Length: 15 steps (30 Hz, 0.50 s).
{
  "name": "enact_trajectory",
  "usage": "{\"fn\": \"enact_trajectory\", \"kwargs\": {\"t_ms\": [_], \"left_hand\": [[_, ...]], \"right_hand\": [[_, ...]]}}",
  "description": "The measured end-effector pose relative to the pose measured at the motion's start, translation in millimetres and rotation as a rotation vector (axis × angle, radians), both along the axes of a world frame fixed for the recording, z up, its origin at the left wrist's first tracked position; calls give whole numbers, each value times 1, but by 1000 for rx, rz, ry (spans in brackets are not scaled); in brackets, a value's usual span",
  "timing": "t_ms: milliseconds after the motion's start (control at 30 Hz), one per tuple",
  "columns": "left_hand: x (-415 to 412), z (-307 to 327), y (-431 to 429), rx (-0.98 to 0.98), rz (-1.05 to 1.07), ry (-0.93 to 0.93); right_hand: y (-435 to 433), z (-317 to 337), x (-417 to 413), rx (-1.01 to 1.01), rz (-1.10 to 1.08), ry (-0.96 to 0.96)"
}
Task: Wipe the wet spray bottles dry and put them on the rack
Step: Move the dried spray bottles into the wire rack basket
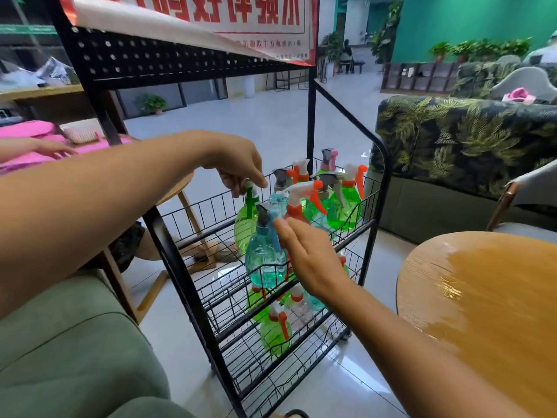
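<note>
Setting: public lounge or lobby, part shop display.
Evidence:
- Glossy tile floor (271, 116) running across a wide open hall.
- Teal wall (467, 22) with a row of potted plants (479, 48) below it.
- Seating: leaf-print sofa (467, 137), green sofa (75, 342), round wooden table (482, 312).
- A person (346, 55) seated far off among more plants.
- Black rack (310, 116) with wire baskets, topped by a printed banner (211, 13) in red characters.
- Baskets stocked with many similar spray bottles (343, 203).
</note>
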<state>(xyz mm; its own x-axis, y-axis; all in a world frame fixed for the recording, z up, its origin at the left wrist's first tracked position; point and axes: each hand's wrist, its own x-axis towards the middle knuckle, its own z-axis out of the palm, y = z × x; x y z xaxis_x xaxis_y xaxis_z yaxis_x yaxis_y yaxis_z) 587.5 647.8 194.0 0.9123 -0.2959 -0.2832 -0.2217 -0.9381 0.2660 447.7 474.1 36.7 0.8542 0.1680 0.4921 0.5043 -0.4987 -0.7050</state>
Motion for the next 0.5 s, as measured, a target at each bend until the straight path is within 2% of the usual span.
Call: {"fn": "enact_trajectory", "kwargs": {"t_ms": [133, 300, 500], "left_hand": [[1, -8, -3, 61, 26, -81], [0, -14, -7, 177, 27, -143], [0, -18, -7, 232, 30, -212]], "right_hand": [[-1, -32, 6, -42, -44, -94], [-3, -70, 3, -245, -112, -214], [0, -77, 4, -274, -139, -285]]}}
